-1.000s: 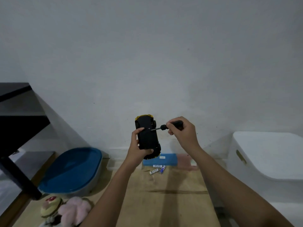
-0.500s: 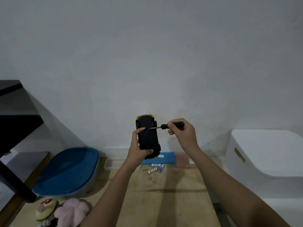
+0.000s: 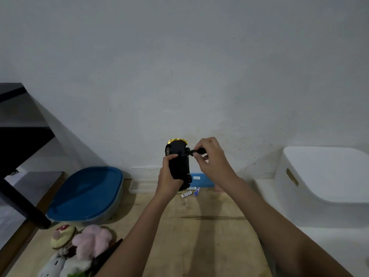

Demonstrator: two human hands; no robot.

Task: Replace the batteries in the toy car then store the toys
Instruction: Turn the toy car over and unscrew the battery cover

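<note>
My left hand grips a yellow toy car, held upright in the air with its black underside facing me. My right hand pinches a small black screwdriver whose tip points left against the car's underside. Three batteries lie on the wooden table just below the car. Several plush toys sit at the table's near left corner.
A grey tub with a blue lid stands at the left. A white storage bin stands to the right of the table. A blue box and a clear container lie against the wall. A black shelf frame is far left.
The view has tilted down a little. The car is turned slightly so a wheel shows on its left side. My right hand's fingers have shifted on the screwdriver handle.
</note>
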